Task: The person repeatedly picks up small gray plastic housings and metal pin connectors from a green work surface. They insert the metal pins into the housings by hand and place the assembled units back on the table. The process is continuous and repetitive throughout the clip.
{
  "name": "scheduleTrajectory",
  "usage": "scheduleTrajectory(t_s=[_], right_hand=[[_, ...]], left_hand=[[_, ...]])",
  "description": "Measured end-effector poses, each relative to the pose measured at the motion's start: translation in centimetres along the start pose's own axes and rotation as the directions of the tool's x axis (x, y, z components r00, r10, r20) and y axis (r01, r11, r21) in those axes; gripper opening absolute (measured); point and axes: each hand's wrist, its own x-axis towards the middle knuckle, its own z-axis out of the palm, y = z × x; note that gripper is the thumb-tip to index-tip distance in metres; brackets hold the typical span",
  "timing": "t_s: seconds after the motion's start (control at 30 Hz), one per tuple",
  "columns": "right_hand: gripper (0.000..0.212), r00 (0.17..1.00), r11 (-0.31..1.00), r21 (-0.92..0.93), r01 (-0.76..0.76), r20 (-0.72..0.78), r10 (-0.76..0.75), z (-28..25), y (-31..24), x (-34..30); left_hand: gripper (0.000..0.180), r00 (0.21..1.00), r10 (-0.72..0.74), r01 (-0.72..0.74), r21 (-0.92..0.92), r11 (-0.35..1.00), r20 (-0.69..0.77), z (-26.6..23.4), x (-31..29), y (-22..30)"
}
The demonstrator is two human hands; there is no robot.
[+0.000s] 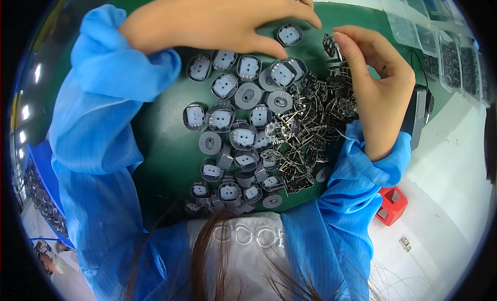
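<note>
Dark, silvery-pronged metal part point(330, 46) in the pinching right hand point(391, 82), left hand point(220, 22) spread.

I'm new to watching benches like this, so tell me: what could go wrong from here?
The small metal piece is pinched only at the fingertips of the right hand; if it slips, it could get lost in the heap of similar pieces.
The right sleeve lies close beside that spiky heap and might snag it.
Loose grey round parts crowd against the heap, so the two could get mixed.
</note>
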Motion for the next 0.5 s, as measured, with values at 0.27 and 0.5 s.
scheduleTrajectory(t_s=[0.27,0.5], right_hand=[[0.02,0.984,0.971,0.188,-0.145,0.135,0.12,0.2,-0.4,-0.6],[0.021,0.982,0.942,0.298,-0.151,0.158,0.107,0.4,-0.9,-0.8]], left_hand=[[0.057,0.986,-0.145,0.159,0.204,0.966,-0.078,1.3,0.9,-1.6],[0.047,0.996,-0.086,0.084,0.115,0.99,0.016,-0.9,-0.2,-1.1]])
